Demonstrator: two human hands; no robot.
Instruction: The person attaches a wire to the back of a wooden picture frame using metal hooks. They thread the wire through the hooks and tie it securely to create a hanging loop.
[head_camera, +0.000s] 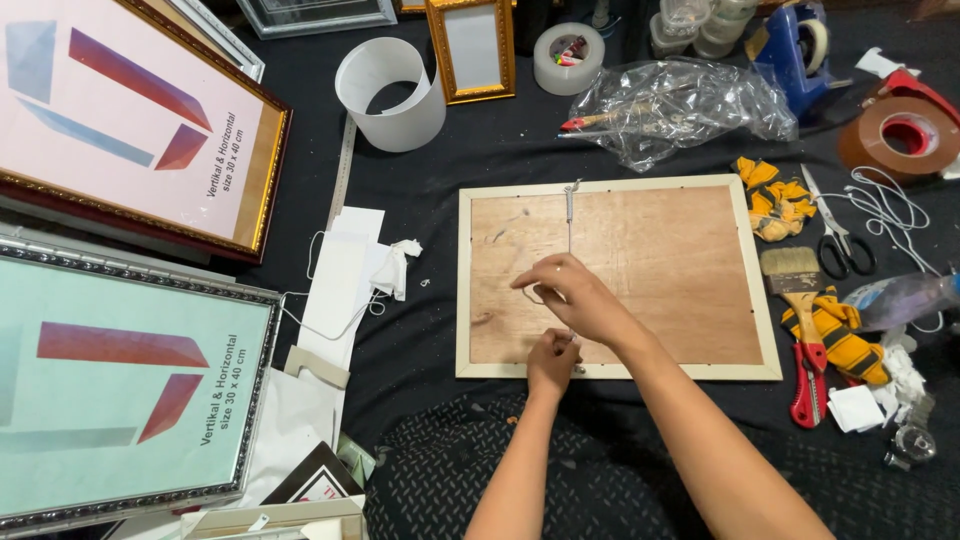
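Observation:
A cream-framed picture frame (770, 330) lies face down on the black cloth, its brown wooden backing board (660, 270) facing up. A thin string (569, 215) runs down the left part of the backing from a small fitting at the top edge. My right hand (575, 297) rests on the board near the lower left and pinches the string between finger and thumb. My left hand (551, 362) sits at the frame's bottom edge, fingers closed around the string's lower end or a small fitting there.
Two large framed prints (130, 120) (110, 390) lie at the left. A white plastic roll (392, 95), a small gold frame (472, 48), tape rolls (900, 135), a plastic bag (680, 105), scissors (838, 235), a brush (795, 280) and red pliers (805, 385) surround the frame.

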